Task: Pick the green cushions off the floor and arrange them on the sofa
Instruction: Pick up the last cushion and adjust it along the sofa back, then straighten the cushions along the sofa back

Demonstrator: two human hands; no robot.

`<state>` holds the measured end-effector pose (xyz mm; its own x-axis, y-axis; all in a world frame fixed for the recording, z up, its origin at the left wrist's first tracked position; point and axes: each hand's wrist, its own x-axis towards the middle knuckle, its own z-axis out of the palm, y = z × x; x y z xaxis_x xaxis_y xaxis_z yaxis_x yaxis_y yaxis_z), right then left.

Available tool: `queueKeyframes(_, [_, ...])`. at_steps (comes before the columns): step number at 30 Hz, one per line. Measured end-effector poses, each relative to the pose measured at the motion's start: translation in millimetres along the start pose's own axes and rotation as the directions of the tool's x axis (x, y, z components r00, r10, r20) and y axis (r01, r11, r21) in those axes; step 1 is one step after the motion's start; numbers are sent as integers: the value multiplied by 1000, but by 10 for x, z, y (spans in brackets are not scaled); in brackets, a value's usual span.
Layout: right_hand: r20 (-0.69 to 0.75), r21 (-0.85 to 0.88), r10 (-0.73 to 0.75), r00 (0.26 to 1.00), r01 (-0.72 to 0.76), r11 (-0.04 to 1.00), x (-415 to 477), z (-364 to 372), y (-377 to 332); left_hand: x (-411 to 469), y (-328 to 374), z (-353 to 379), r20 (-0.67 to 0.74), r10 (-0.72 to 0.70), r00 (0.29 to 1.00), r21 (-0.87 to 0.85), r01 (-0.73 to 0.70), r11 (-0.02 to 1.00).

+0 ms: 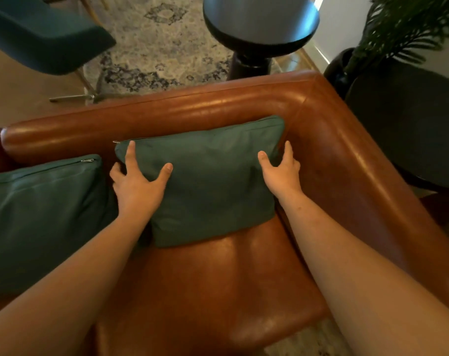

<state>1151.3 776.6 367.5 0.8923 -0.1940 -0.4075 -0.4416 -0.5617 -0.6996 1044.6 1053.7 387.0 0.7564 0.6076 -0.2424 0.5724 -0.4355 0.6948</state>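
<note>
A green cushion [213, 181] leans against the backrest of the brown leather sofa [218, 278], near its right corner. My left hand [138, 181] lies on the cushion's left edge with fingers spread and straight, the thumb on its front. My right hand [282, 170] presses the cushion's right edge, fingers straight along the side, thumb on the front. A second green cushion [38, 214] rests on the sofa seat at the left, its zip facing up.
Behind the sofa stand a round black side table [259, 24] on a patterned rug [156, 47] and a dark teal chair [38, 34]. A potted plant [398, 29] and a dark round table [410, 124] stand to the right of the armrest.
</note>
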Motion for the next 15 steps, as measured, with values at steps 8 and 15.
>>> queueKeyframes(8, [75, -272, -92, 993, 109, 956, -1255, -673, -70, -925, 468, -648, 170, 177, 969, 244, -216, 946])
queueKeyframes(15, [-32, -251, -128, 991, 116, 961, -2060, -1579, -19, -1761, 1185, -777, 369, 340, 865, 332, -464, 822])
